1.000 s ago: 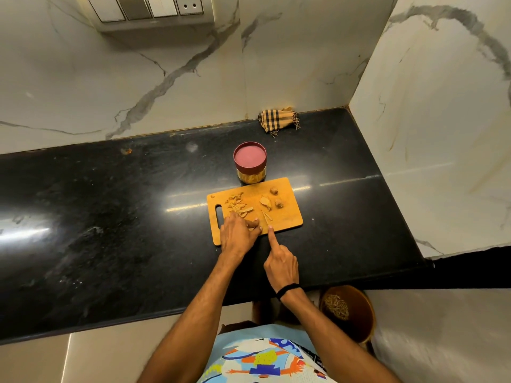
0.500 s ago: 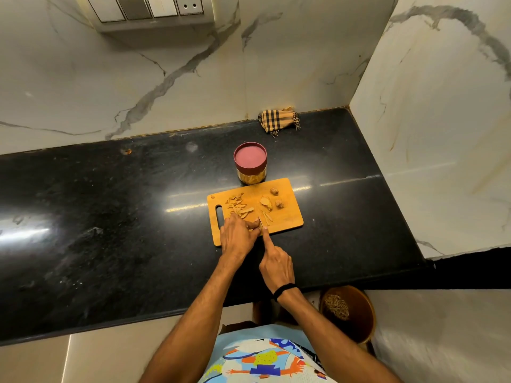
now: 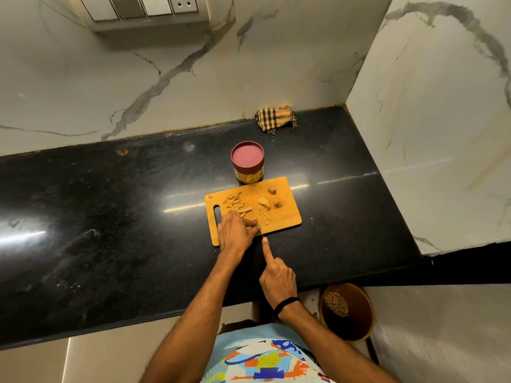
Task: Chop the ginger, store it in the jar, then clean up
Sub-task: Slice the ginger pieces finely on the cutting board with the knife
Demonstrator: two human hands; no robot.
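A wooden cutting board lies on the black counter. Chopped ginger slices sit at its left, with bigger ginger chunks at its right. My left hand presses a ginger piece against the board's near edge. My right hand grips a knife, index finger stretched along its spine; the thin blade is barely visible beside my left fingers. A jar with a red lid on it stands just behind the board.
A checked cloth is bunched in the back corner against the marble wall. A brown bin with scraps stands on the floor below the counter edge, at the right. The black counter stretches far to the left.
My right hand pushed the knife forward against the ginger half a second ago and has now drawn back toward me. My left hand has stayed on the ginger.
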